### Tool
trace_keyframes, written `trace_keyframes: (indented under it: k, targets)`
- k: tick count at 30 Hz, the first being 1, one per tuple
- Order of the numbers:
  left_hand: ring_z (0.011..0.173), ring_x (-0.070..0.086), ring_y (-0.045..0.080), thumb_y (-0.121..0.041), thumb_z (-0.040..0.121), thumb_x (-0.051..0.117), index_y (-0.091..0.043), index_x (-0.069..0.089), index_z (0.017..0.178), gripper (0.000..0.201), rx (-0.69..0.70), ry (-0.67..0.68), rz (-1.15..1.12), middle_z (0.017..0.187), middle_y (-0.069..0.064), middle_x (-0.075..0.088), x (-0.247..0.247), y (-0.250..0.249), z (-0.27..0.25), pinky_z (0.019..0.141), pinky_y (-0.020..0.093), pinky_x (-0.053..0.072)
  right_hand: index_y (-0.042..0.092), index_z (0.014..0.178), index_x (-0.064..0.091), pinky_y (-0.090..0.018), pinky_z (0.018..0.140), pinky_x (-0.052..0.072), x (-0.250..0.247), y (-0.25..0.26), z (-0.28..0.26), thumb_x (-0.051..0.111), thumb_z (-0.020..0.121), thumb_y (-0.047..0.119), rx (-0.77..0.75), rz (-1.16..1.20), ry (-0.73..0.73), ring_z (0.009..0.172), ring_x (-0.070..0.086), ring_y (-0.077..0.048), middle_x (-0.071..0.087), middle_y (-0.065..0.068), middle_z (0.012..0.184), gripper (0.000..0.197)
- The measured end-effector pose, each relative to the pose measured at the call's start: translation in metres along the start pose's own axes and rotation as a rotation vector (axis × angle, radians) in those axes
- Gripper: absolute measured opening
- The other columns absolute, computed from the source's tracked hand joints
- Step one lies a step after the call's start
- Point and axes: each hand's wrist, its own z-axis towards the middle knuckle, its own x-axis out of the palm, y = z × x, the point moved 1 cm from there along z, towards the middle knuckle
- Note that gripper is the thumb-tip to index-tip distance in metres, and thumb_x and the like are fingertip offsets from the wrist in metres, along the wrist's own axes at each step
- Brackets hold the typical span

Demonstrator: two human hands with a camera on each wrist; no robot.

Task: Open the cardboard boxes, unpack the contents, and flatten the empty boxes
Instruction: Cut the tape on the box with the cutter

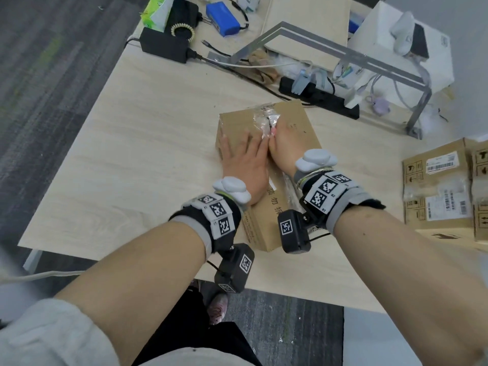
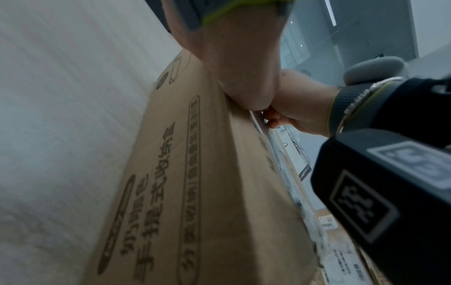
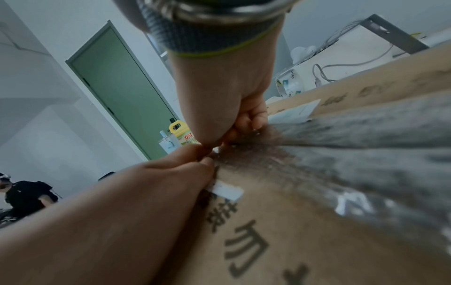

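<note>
Pale wood table (image 1: 137,143). Brown box (image 1: 290,122) at centre, lying flat, long side running away from near edge. Far left corner: green pack (image 1: 154,11), black adapter (image 1: 163,44), blue battery (image 1: 225,18), all close together. Behind box: black power strip (image 1: 320,99), cables, grey metal frame (image 1: 343,54). White box (image 1: 396,46) at far right. Stack of flat labelled boxes (image 1: 438,183) at right edge, well apart from brown box.
</note>
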Motion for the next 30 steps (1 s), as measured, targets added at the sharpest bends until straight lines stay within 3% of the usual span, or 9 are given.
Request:
trace_keyframes:
  k: [6, 9, 15, 19, 23, 27, 30]
  targets:
    - [0.148, 0.007, 0.020, -0.031, 0.102, 0.025, -0.019, 0.025, 0.151, 0.050, -0.055, 0.002, -0.036, 0.158, -0.003, 0.024, 0.005, -0.001, -0.005, 0.113, 0.058, 0.008, 0.009, 0.124, 0.045, -0.037, 0.082, 0.043, 0.012, -0.001, -0.007, 0.029, 0.101, 0.033, -0.014, -0.058, -0.074, 0.094, 0.060, -0.032, 0.062, -0.015, 0.110, 0.036]
    - [0.148, 0.006, 0.019, -0.031, 0.103, 0.026, -0.018, 0.025, 0.151, 0.050, -0.054, -0.001, -0.046, 0.158, -0.003, 0.023, 0.006, -0.003, -0.005, 0.114, 0.057, 0.009, 0.011, 0.114, 0.049, -0.037, 0.080, 0.045, 0.010, -0.011, -0.019, 0.036, 0.099, 0.032, -0.074, -0.030, -0.165, 0.087, 0.059, -0.030, 0.062, -0.012, 0.102, 0.029]
    - [0.148, 0.009, 0.019, -0.031, 0.102, 0.028, -0.017, 0.030, 0.149, 0.049, -0.058, -0.031, -0.046, 0.156, -0.002, 0.027, 0.006, -0.003, -0.005, 0.113, 0.058, 0.012, 0.010, 0.118, 0.046, -0.035, 0.076, 0.043, 0.005, -0.009, -0.026, 0.035, 0.100, 0.030, -0.053, -0.086, -0.142, 0.084, 0.058, -0.029, 0.062, -0.013, 0.101, 0.029]
    - [0.148, 0.007, 0.019, -0.030, 0.100, 0.031, -0.016, 0.028, 0.149, 0.051, -0.057, -0.014, -0.036, 0.157, -0.002, 0.025, 0.005, -0.004, -0.006, 0.113, 0.058, 0.012, 0.008, 0.118, 0.040, -0.035, 0.064, 0.039, 0.005, -0.009, -0.035, 0.033, 0.100, 0.026, -0.017, -0.042, -0.062, 0.067, 0.053, -0.029, 0.065, -0.016, 0.086, 0.026]
    - [0.148, 0.005, 0.019, -0.031, 0.100, 0.030, -0.018, 0.027, 0.150, 0.052, -0.063, -0.003, -0.018, 0.158, -0.002, 0.022, 0.003, -0.004, -0.006, 0.113, 0.056, 0.012, 0.007, 0.119, 0.039, -0.033, 0.066, 0.034, 0.007, -0.009, -0.036, 0.032, 0.101, 0.022, 0.002, -0.093, -0.068, 0.069, 0.052, -0.027, 0.064, -0.014, 0.091, 0.025]
    - [0.148, 0.001, 0.017, -0.030, 0.101, 0.026, -0.019, 0.021, 0.151, 0.052, -0.088, 0.038, 0.012, 0.159, -0.004, 0.016, 0.003, -0.006, -0.004, 0.113, 0.055, 0.012, 0.007, 0.121, 0.040, -0.034, 0.067, 0.038, 0.010, -0.009, -0.039, 0.034, 0.100, 0.023, 0.004, -0.114, -0.080, 0.072, 0.059, -0.028, 0.062, -0.008, 0.084, 0.028]
    - [0.148, 0.000, 0.017, -0.029, 0.101, 0.025, -0.020, 0.020, 0.152, 0.051, -0.094, 0.040, 0.006, 0.160, -0.004, 0.015, 0.003, -0.006, -0.004, 0.113, 0.055, 0.013, 0.008, 0.114, 0.042, -0.036, 0.069, 0.045, 0.014, -0.009, -0.039, 0.032, 0.100, 0.024, 0.005, -0.106, -0.130, 0.071, 0.059, -0.029, 0.061, -0.007, 0.081, 0.023]
